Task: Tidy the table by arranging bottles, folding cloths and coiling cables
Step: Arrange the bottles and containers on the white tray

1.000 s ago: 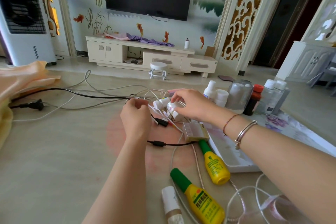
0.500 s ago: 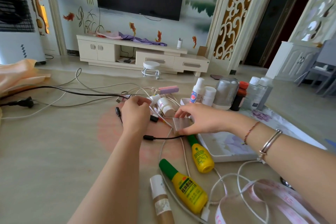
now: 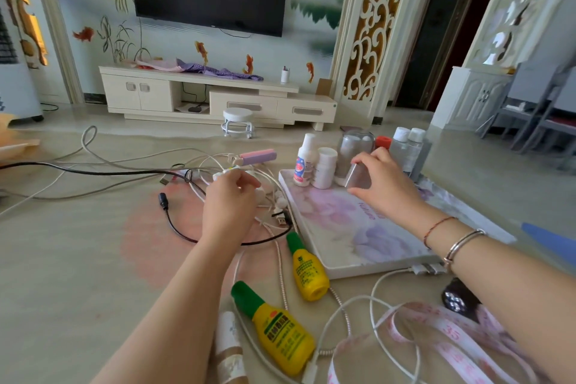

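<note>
My right hand (image 3: 385, 188) grips a small silvery box (image 3: 358, 177) and holds it on the floral white tray (image 3: 339, 227), right beside the standing bottles. Those are a white bottle with a colourful label (image 3: 303, 162), a white jar (image 3: 324, 168), a clear grey jar (image 3: 353, 146), a red-capped bottle (image 3: 382, 142) and two clear bottles (image 3: 405, 148). My left hand (image 3: 230, 206) rests on the cable tangle and pinches a white cable (image 3: 223, 174). A black cable (image 3: 184, 235) loops beneath my left wrist. Two yellow green-capped bottles (image 3: 307, 270) (image 3: 279, 332) lie in front of the tray.
A brown and white tube (image 3: 230, 349) lies by my left forearm. White cables (image 3: 374, 315) and a pink measuring tape (image 3: 452, 337) sprawl at the front right, near a black object (image 3: 458, 302). A pink and purple block (image 3: 258, 156) lies behind the tangle. A peach cloth (image 3: 15, 146) is far left.
My right hand let go of a small white jar, picked up the silvery box from the table and carried it right onto the tray. My left hand stayed on the cables.
</note>
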The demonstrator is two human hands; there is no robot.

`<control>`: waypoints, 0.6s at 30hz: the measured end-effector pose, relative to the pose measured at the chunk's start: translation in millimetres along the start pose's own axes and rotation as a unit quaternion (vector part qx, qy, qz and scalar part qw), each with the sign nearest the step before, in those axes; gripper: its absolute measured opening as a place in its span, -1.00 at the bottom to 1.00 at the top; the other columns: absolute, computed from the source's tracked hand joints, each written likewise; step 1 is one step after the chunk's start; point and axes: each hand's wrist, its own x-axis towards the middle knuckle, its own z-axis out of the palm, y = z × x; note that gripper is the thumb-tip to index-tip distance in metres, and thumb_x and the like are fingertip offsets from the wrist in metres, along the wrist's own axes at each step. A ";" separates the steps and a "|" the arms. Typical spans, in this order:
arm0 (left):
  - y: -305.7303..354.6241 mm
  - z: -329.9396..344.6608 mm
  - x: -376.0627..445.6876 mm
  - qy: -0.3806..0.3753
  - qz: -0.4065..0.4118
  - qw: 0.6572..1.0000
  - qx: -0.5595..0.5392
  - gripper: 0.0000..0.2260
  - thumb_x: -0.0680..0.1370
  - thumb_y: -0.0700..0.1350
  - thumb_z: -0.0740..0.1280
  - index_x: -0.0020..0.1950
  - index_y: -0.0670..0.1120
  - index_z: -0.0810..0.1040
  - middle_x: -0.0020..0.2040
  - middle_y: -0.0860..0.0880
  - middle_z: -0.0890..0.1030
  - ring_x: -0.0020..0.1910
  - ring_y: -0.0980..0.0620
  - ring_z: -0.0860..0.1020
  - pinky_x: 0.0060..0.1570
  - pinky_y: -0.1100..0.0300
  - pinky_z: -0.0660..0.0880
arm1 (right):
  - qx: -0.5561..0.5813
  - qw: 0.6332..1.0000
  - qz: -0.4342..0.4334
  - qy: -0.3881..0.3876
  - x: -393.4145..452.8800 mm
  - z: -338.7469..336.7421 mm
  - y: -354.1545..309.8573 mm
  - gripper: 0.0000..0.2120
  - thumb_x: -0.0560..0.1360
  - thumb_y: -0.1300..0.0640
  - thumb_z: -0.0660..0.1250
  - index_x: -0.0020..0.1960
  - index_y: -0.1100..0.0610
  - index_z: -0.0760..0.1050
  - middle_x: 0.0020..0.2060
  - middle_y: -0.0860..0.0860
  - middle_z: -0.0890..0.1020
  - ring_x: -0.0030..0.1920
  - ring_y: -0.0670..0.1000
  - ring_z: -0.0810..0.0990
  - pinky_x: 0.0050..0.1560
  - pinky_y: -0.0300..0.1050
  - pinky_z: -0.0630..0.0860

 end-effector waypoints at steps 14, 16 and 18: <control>-5.1 25.7 -0.6 -0.047 0.070 0.996 0.032 -0.74 0.46 -0.33 0.21 -0.21 -0.01 0.58 -0.16 0.03 0.61 -0.29 0.18 0.50 -0.41 0.45 0.35 | -0.115 0.992 0.047 -0.030 12.3 12.1 55.6 -0.56 0.44 -0.08 0.43 0.14 0.07 0.30 -0.13 0.03 0.61 -0.13 0.12 0.60 -0.23 -0.03 0.53; -4.9 25.8 -0.8 -0.047 0.070 0.996 0.034 -0.74 0.46 -0.33 0.21 -0.21 -0.01 0.58 -0.17 0.03 0.61 -0.30 0.19 0.50 -0.42 0.47 0.35 | -0.076 0.995 0.059 -0.028 11.9 14.5 56.7 -0.57 0.43 -0.06 0.44 0.14 0.05 0.30 -0.16 0.02 0.61 -0.12 0.11 0.59 -0.25 -0.05 0.50; -4.5 25.7 -1.0 -0.045 0.072 0.996 0.039 -0.75 0.46 -0.34 0.21 -0.21 -0.02 0.58 -0.19 0.04 0.61 -0.29 0.19 0.50 -0.40 0.47 0.35 | -0.060 0.996 0.057 -0.015 10.8 16.6 56.8 -0.58 0.44 -0.03 0.44 0.14 0.06 0.30 -0.18 0.02 0.60 -0.10 0.12 0.58 -0.26 -0.06 0.48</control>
